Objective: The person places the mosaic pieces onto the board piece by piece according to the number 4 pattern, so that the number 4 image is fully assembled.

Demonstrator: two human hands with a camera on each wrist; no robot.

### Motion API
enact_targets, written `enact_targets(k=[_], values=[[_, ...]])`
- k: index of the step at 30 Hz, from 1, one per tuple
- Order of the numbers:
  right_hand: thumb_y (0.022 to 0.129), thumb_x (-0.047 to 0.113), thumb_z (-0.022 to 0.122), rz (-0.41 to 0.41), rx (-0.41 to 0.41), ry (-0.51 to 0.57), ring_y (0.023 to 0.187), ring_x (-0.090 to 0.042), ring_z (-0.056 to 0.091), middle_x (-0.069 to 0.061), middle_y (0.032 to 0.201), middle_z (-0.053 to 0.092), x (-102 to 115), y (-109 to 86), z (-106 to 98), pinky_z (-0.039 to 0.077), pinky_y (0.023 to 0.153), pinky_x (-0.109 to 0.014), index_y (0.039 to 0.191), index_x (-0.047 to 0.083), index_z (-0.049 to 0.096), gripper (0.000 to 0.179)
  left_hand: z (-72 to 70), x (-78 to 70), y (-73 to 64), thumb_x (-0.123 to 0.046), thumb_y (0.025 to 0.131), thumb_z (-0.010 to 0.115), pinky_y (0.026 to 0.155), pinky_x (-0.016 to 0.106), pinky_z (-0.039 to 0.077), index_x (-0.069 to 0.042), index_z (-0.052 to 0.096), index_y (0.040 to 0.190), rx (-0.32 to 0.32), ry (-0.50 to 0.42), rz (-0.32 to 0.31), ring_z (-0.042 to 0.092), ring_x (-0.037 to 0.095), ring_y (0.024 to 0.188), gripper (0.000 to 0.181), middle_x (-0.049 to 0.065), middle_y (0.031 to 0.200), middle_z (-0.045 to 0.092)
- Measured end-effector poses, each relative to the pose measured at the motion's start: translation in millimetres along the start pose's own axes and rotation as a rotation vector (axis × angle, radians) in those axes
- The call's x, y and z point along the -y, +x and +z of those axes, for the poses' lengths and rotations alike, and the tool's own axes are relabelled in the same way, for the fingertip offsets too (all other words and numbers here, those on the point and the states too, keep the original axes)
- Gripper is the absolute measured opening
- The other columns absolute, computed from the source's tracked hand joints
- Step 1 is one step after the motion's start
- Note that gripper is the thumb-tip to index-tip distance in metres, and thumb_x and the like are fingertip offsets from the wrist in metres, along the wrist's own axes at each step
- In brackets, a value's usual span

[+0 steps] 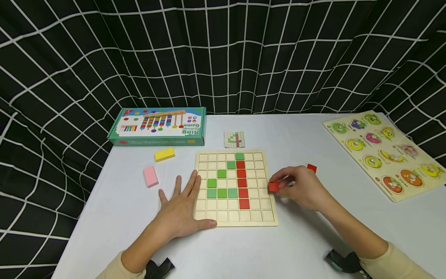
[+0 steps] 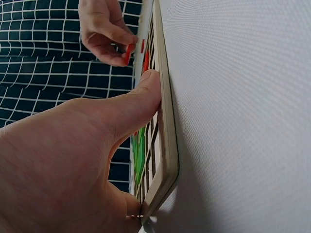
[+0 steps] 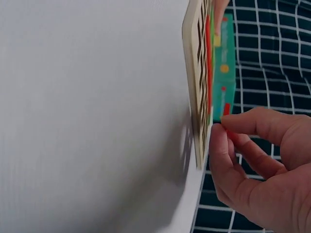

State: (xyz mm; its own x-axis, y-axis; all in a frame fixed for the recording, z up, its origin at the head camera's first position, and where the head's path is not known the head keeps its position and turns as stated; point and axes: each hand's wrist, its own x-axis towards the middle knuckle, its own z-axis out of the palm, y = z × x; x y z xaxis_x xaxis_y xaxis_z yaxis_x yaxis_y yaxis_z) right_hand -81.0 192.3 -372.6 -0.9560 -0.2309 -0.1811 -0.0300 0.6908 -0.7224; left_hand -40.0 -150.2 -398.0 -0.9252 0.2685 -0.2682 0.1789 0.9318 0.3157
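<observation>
A wooden grid board [image 1: 217, 220] lies on the white table, with green tiles [image 1: 222, 193] in a stepped shape and a column of red tiles [image 1: 242, 183] set in its squares. My left hand [image 1: 179, 215] rests at the board's left side, fingers spread, its thumb touching the front rim. Over the board's right edge, my right hand [image 1: 303, 188] pinches a small red tile [image 1: 273, 186] between thumb and fingertips. In the right wrist view that red tile [image 3: 227, 109] juts from the fingertips. Another red piece [image 1: 311, 168] lies just behind the right hand, partly hidden by it.
Behind the board lies a small pattern card [image 1: 234, 140]. A green game box [image 1: 156, 142] stands at the back left, with a yellow block [image 1: 165, 154] and a pink block [image 1: 150, 176] in front. A fruit puzzle board [image 1: 388, 155] lies at the right.
</observation>
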Motion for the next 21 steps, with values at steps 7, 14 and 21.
enact_targets(k=[7, 14, 21], values=[[0.074, -0.007, 0.075, -0.026, 0.057, 0.03, 0.082, -0.018, 0.065, 0.0, 0.083, 0.072, 12, -5.8, 17, 0.052, 0.066, -0.026, 0.097, 0.015, 0.079, 0.033, -0.4, 0.5, -0.2, -0.08, 0.073, 0.076, 0.102, 0.093, 0.01, -0.009, 0.018, 0.167, 0.0, -0.004, 0.002, 0.008, 0.052, 0.159, 0.131, 0.003, 0.177, 0.004], [0.07, -0.011, 0.071, -0.071, 0.1, 0.062, 0.077, -0.015, 0.062, 0.002, 0.078, 0.068, 23, -11.8, 33, 0.05, 0.067, -0.023, 0.093, 0.015, 0.078, 0.035, -0.9, 0.3, -0.3, -0.08, 0.073, 0.076, 0.103, 0.093, 0.009, -0.01, 0.017, 0.168, 0.005, 0.0, -0.002, 0.007, 0.052, 0.159, 0.131, 0.002, 0.177, 0.003], [0.069, -0.012, 0.072, -0.115, 0.133, 0.069, 0.072, -0.014, 0.061, 0.001, 0.076, 0.066, 31, -15.6, 47, 0.052, 0.066, -0.022, 0.091, 0.014, 0.078, 0.035, -1.5, -0.3, -0.7, -0.079, 0.074, 0.076, 0.103, 0.093, 0.009, -0.009, 0.018, 0.168, 0.004, -0.002, 0.001, 0.008, 0.052, 0.159, 0.131, 0.003, 0.177, 0.003]])
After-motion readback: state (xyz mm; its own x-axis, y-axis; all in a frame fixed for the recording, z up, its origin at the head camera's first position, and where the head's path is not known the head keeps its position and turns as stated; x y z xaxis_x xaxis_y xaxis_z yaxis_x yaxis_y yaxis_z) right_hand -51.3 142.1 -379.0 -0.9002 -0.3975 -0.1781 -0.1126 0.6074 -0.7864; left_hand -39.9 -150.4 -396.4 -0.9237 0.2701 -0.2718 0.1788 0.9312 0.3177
